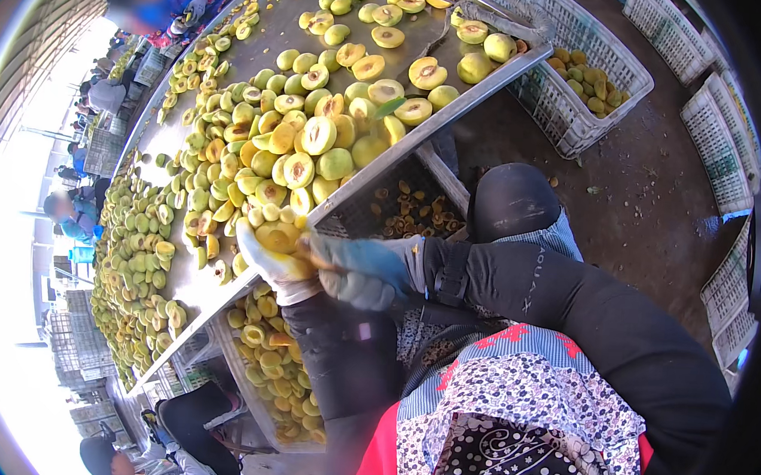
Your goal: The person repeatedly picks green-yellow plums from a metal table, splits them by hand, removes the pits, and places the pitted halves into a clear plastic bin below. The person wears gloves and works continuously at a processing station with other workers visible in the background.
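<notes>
My left hand (276, 251), in a glove with yellow-stained fingers, holds a yellow halved fruit (278, 237) at the table's near edge. Against that fruit is my right hand (363, 269), in a blue and grey glove, blurred by motion. Its fingers are closed around a slim tool (315, 255) whose kind cannot be told. Just beyond both hands, a heap of halved yellow-green fruit (282, 135), probably peaches or apricots, covers much of the metal table (418, 133). Several cut faces show brown stones or hollows. A green leaf (389, 107) lies on the heap.
Below the table edge stand a crate of fruit halves (250, 385) and a dark mesh container with fruit stones (414, 210). A white plastic crate (574, 118) with fruit stands at the right, more crates (715, 139) beyond. Co-workers (167, 0) sit along the table's far side and lower left.
</notes>
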The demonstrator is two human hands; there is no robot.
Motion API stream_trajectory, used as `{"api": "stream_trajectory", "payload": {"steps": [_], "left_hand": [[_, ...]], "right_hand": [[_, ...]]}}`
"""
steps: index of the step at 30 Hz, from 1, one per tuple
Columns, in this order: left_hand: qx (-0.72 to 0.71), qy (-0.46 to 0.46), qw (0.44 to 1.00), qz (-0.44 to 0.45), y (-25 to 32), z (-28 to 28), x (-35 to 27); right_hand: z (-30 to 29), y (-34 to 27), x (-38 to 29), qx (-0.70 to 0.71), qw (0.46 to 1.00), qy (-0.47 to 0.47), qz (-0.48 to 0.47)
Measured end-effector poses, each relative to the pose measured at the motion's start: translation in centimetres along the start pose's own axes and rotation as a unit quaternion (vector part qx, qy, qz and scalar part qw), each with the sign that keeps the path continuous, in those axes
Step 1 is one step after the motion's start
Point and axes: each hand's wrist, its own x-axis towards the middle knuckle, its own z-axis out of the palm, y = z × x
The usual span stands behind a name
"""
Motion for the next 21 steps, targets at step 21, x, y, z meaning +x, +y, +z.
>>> {"api": "stream_trajectory", "payload": {"steps": [21], "left_hand": [[0.816, -0.090, 0.560, 0.115, 0.4, 1.3, 3.8]], "right_hand": [[2.7, -0.7, 0.2, -0.384, 0.712, 0.540, -0.233]]}}
